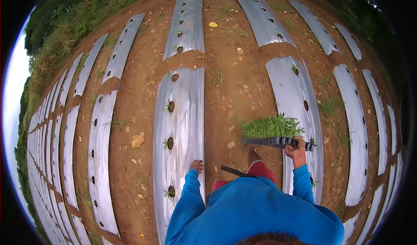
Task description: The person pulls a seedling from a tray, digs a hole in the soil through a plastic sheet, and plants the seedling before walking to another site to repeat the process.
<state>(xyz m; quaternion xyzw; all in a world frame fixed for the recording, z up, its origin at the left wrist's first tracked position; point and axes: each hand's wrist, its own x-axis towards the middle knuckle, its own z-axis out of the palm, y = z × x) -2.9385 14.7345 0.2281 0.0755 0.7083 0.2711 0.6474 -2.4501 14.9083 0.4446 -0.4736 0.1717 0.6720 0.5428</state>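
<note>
My right hand is closed around the near rim of a black seedling tray. Dense green seedlings stand up from the tray, which is held out at my right side, partly over a plastic-covered bed. Low at my left side, my left hand is by the right edge of a silvery plastic mulch sheet. Its fingers look loosely apart, with nothing visible in them. Small seedlings sit at planting holes in that sheet.
More mulched beds run in rows on both sides, with brown soil paths between them. Dry leaves and a pale clod lie on the soil. A dark strap shows by my waist. Grass and bushes border the field.
</note>
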